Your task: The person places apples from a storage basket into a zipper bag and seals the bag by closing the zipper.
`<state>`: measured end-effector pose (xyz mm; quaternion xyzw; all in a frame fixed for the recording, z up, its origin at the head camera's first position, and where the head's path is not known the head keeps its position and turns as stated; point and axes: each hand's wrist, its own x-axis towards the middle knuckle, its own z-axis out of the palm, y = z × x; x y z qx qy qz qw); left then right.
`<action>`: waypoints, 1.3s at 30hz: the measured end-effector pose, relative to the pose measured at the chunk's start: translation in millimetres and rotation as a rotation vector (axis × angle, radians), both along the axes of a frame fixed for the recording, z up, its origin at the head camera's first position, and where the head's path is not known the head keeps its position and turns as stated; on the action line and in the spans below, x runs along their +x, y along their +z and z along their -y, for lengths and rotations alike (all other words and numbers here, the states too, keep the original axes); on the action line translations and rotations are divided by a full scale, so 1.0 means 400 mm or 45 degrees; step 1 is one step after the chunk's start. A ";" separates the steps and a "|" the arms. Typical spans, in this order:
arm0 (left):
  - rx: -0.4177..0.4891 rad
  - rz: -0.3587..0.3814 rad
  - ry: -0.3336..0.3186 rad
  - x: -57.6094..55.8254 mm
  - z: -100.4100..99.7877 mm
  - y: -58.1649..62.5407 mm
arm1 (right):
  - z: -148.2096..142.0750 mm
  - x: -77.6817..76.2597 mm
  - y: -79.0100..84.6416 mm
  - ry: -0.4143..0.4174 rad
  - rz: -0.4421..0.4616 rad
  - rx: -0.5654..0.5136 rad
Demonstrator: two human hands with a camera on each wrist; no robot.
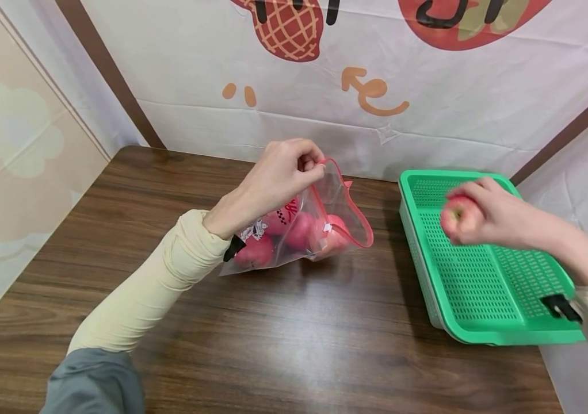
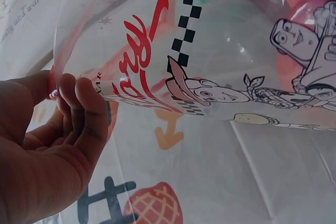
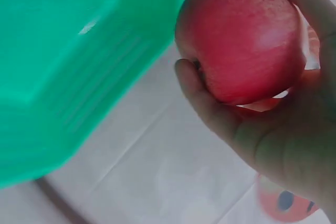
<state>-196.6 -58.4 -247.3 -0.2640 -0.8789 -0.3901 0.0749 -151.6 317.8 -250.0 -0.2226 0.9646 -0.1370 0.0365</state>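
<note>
Right hand [image 1: 501, 214]: fingers and thumb curled round an apple [image 1: 459, 217], above the green basket [image 1: 472, 282]. Left hand [image 1: 286, 167]: fingertips together, pinching the clear bag [image 1: 287, 233] by its red rim. Mouth gapes toward the right hand; several bagged apples [image 1: 255, 253] lie below the left.

Handling, my judgement: apple probably headed bagward. Best to lift the rim with the left, bring the right inside the mouth, and release low, so the fruit neither bruises nor catches on the zip.

Lettering: just beyond left fingertips, red script on the bag, "ory" legible; small black "AR", start hidden. Farther out, wall cloth [image 1: 185, 57]: blurred script, perhaps "warmth"; large black letters cropped.
</note>
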 end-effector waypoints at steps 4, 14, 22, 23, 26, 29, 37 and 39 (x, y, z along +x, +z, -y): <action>0.002 0.008 0.002 -0.003 -0.001 -0.001 | 0.128 -0.035 0.048 0.028 0.023 -0.041; -0.007 -0.012 -0.007 -0.005 -0.011 -0.008 | 0.367 -0.095 0.047 0.293 0.116 -0.205; -0.031 -0.038 -0.025 -0.001 -0.019 -0.006 | 0.423 -0.110 -0.002 0.318 0.144 -0.252; -0.036 -0.040 -0.024 0.000 -0.020 -0.005 | 0.426 -0.108 -0.009 0.310 0.131 -0.273; -0.049 -0.040 -0.018 0.001 -0.023 -0.002 | 0.434 -0.105 -0.027 0.291 0.112 -0.339; -0.065 -0.040 -0.010 0.003 -0.025 0.001 | 0.442 -0.103 -0.039 0.275 0.120 -0.371; -0.045 -0.042 0.002 -0.001 -0.011 0.002 | 0.454 -0.103 -0.031 0.289 0.197 -0.345; -0.032 -0.048 0.003 -0.002 -0.006 0.003 | 0.445 -0.105 -0.025 0.285 0.231 -0.336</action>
